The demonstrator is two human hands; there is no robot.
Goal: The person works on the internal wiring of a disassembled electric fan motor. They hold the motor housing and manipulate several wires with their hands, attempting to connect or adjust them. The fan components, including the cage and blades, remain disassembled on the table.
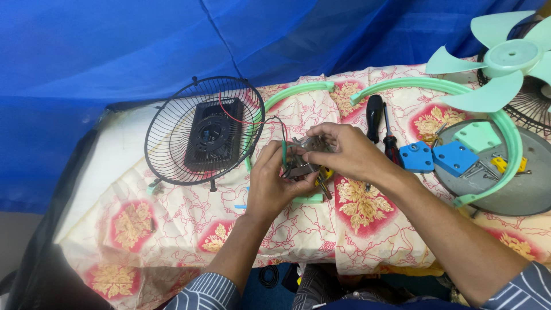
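Your left hand [274,181] has its grip closed from below around a small grey metal fan motor [299,163], and your right hand [344,150] comes from above and pinches the top of the same motor with the fingers, so both hands are grasping it together just above the table. The motor is near the middle of the table, over the cream cloth with red and gold flower pattern [189,229] that covers it. Thin red and black wires [252,121] go from the motor to the left, into the black square plastic housing [213,135] that sits inside the round black wire fan guard [204,131]. Under your hands you can see a small yellow part [326,172], but it is too hidden to tell what it is. Just behind your right hand lie a black-handled screwdriver [374,116] and a thinner screwdriver with red and black handle [391,146]. To the right of them are two blue plastic blocks [439,157], a curved pale green plastic ring [505,135] and a grey round base plate [516,189] with small screws on it. At the far right corner stands the pale green plastic fan blade [508,57].
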